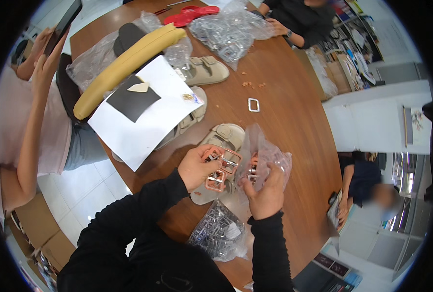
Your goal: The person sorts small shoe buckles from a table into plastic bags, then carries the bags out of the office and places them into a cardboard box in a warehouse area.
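Several orange-pink buckles [222, 168] with silver metal parts are gripped by my left hand [195, 168], whose thumb lies across them. My right hand [266, 193] closes on a clear plastic bag [270, 155], with more orange-pink buckles showing inside its mouth. Both hands are close together over a beige two-strap sandal [228, 134], which they partly cover. Just below them lies another clear bag [219, 231], filled with dark and silver buckles.
Beige sandals [209, 70], a white sheet [136, 141] with a dark swatch, and a yellow roll [129, 70] lie left. A silver rectangular buckle [253, 105] and orange bits sit farther off. A big plastic bag [226, 31] and red shoe part [189, 15] lie far back. People surround the table.
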`<act>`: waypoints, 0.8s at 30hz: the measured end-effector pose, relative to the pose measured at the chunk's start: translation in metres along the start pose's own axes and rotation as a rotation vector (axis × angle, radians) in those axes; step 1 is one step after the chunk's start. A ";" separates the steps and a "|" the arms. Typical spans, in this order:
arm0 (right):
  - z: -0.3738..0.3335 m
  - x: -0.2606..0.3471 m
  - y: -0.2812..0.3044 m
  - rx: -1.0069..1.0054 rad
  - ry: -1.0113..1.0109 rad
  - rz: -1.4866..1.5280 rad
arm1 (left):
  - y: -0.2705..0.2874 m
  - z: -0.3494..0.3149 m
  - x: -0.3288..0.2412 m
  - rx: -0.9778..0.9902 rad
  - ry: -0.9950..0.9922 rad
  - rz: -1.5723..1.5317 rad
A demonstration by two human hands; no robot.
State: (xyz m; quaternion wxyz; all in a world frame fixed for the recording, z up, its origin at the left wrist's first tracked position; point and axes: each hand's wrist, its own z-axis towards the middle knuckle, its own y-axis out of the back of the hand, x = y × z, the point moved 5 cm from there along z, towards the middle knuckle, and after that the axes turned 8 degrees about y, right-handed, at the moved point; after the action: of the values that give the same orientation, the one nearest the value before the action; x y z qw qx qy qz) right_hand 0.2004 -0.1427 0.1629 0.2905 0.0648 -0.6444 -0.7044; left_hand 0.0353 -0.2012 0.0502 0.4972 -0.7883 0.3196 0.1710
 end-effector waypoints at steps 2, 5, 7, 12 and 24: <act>-0.015 -0.012 -0.001 -0.001 -0.115 0.048 | -0.024 0.008 -0.004 0.050 -0.065 0.419; -0.026 -0.028 0.009 -0.106 -0.129 0.178 | -0.063 0.024 -0.006 0.113 -0.171 0.940; -0.029 -0.026 0.020 -0.241 0.026 0.207 | -0.084 0.043 0.000 0.205 -0.026 0.886; -0.047 -0.040 0.032 -0.296 -0.090 0.275 | -0.110 0.088 0.011 0.050 -0.027 1.168; -0.072 -0.060 0.029 -0.299 -0.261 0.480 | -0.093 0.084 0.036 0.227 0.076 0.507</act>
State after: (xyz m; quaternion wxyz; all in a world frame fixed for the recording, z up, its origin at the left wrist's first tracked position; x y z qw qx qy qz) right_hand 0.2929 -0.1760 0.1615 0.3695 -0.2238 -0.5623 -0.7051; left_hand 0.1291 -0.1100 0.0542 0.5115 -0.6280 0.5422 0.2235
